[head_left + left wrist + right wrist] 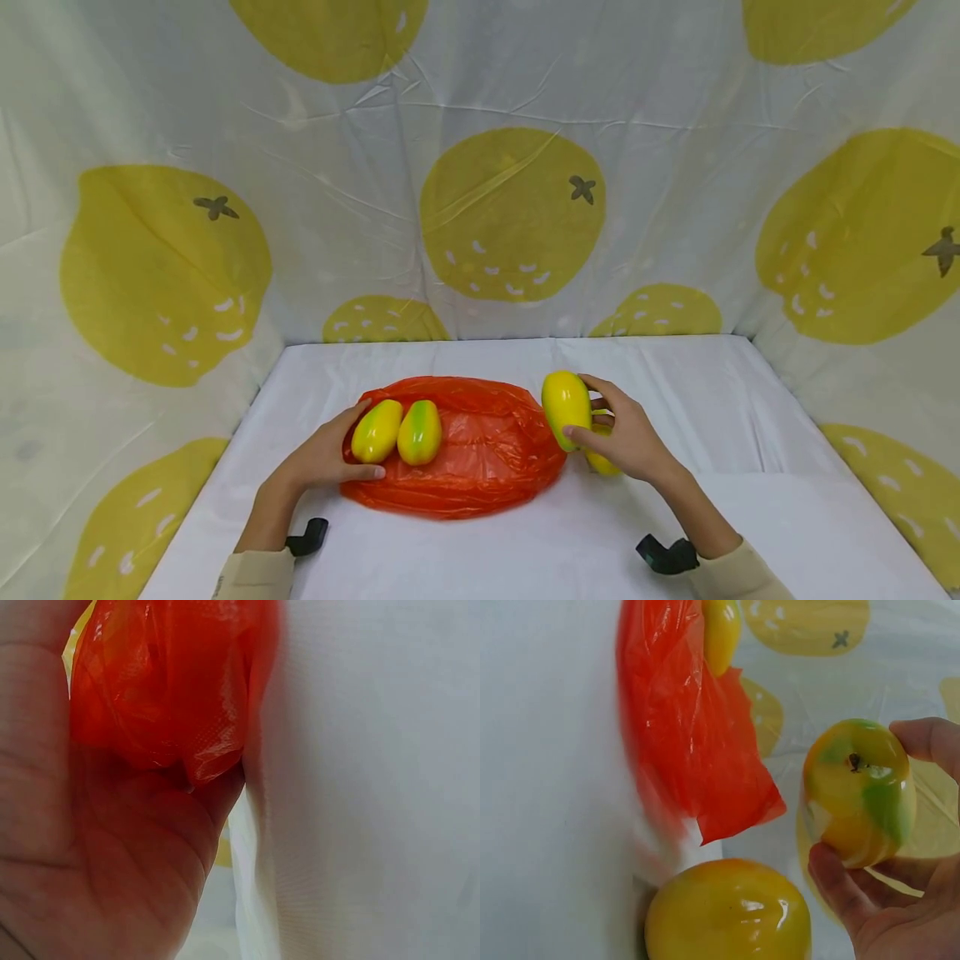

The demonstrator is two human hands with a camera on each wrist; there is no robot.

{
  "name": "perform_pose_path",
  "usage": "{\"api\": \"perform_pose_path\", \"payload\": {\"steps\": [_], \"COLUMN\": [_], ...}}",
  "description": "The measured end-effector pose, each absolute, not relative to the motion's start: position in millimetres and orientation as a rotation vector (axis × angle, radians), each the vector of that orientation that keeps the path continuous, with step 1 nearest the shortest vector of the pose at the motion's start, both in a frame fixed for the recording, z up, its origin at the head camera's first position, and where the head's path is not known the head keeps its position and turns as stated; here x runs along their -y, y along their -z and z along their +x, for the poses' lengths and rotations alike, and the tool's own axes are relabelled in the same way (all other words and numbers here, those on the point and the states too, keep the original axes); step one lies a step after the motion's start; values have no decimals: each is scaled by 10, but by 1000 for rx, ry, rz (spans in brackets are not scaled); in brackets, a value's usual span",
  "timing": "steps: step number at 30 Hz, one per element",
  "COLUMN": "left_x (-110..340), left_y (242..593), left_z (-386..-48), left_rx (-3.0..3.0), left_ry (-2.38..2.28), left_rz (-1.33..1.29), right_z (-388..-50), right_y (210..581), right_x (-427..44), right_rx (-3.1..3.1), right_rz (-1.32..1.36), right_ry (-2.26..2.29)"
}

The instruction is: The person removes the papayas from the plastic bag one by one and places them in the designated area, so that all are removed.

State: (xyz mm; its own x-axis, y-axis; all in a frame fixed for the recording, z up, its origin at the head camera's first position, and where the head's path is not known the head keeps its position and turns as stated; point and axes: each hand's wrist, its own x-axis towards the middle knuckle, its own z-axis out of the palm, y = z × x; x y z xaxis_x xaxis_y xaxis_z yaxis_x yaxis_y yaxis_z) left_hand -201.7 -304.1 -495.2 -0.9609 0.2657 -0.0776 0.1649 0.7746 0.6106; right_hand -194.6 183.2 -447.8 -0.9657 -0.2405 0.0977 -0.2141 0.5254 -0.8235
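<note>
A red plastic bag (487,450) lies spread on the white table. Two yellow mangoes with green streaks, one nearer the left edge (377,431) and one beside it (420,433), rest on or in its left part. My left hand (318,454) curls round the bag's left side, and red film fills its grasp in the left wrist view. Just above the bag's right edge, my right hand (630,437) holds another mango (566,408) between thumb and fingers. Below that hand sits a further mango (727,915) on the table, partly hidden in the head view.
White cloth covers the table (750,517). Behind and at both sides hang cloth walls (330,208) printed with large lemons. A black wrist mount (307,537) shows at the left wrist and another mount (666,554) at the right.
</note>
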Motion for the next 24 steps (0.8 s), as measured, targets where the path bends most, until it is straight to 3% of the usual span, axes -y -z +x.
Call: {"api": "perform_pose_path", "payload": {"steps": [24], "left_x": [3041], "left_y": [4957], "left_z": [-2015], "left_rx": [-2806], "left_ry": [-946], "left_rz": [326], "right_z": [-1894], "right_y": [4438], "right_x": [-2286], "right_rx": [-2807], "right_rz": [-436], "right_ry": [1486]}}
